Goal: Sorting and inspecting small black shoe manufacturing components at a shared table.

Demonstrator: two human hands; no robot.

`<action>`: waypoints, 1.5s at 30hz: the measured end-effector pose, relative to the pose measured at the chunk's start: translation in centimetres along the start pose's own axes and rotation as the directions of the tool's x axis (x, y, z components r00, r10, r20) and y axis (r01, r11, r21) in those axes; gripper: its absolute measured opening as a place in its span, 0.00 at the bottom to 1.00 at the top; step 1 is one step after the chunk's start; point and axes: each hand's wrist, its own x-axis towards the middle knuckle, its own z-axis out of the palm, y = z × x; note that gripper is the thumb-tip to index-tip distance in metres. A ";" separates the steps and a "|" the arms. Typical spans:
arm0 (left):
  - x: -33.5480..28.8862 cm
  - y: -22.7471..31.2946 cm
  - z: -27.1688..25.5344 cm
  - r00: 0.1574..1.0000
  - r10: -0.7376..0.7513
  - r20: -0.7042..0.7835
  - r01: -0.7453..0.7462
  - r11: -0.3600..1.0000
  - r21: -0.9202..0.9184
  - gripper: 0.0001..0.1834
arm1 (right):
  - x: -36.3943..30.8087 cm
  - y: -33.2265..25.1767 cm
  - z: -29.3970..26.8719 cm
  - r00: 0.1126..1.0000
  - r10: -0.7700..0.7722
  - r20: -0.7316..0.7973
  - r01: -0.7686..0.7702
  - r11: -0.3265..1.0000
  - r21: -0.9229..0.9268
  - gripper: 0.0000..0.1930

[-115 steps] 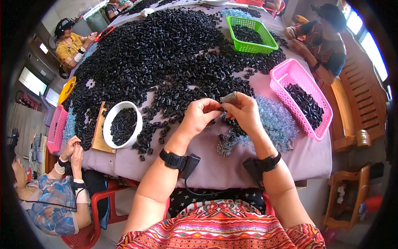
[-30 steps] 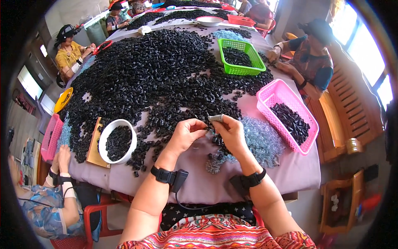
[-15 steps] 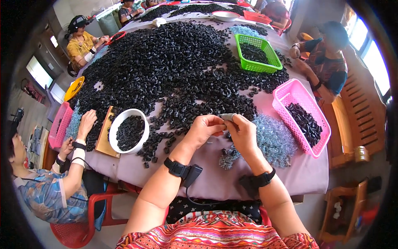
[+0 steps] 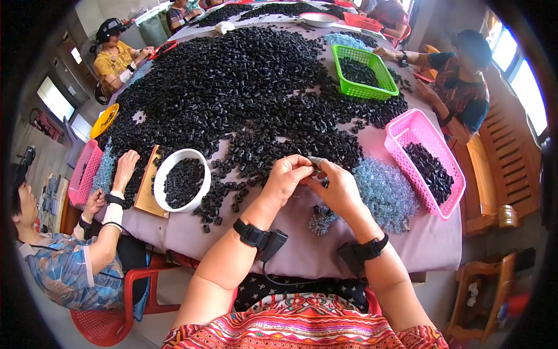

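Note:
My left hand (image 4: 287, 178) and my right hand (image 4: 336, 185) meet over the near side of the table, fingers pinched together. Whatever they hold between them is too small and covered to make out; a bit of something dark shows at the fingertips. A grey finger cover (image 4: 317, 160) sits on a finger of my right hand. Just beyond the hands lies the big heap of small black plastic parts (image 4: 232, 81). Beside my right hand is a pile of clear bluish small pieces, like little springs (image 4: 383, 195), with a small clump (image 4: 321, 221) below the hand.
Right of the springs stands a pink basket (image 4: 393, 136) of black parts; farther back is a green basket (image 4: 367, 93). A white bowl (image 4: 203, 192) and a wooden board (image 4: 146, 192) are at left. Co-workers sit around the table, the nearest person (image 4: 75, 267) at left.
My hands have drawn slightly closer together, fingers still pinched, and the right hand has turned a little. The co-worker at the right has reached a hand toward the green basket.

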 end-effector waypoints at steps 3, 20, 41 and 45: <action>-0.1 -0.4 0.5 0.999 0.037 0.009 -0.038 0.999 0.037 0.05 | 0.0 0.3 0.2 0.999 -0.051 -0.010 0.049 0.983 -0.177 0.18; -0.5 1.2 0.2 0.992 -0.023 0.125 -0.016 0.953 0.303 0.15 | 0.0 0.9 0.2 0.982 -0.165 -0.093 0.144 0.969 -0.199 0.15; -0.4 1.2 -1.6 0.941 0.331 0.071 -0.179 0.308 0.934 0.11 | 0.4 3.7 -4.2 0.990 0.092 -0.111 -0.074 0.984 0.160 0.08; -0.4 0.9 -2.1 0.898 0.436 0.057 -0.176 0.237 0.955 0.07 | 0.1 1.4 -2.4 0.995 0.064 0.077 -0.052 0.988 -0.145 0.08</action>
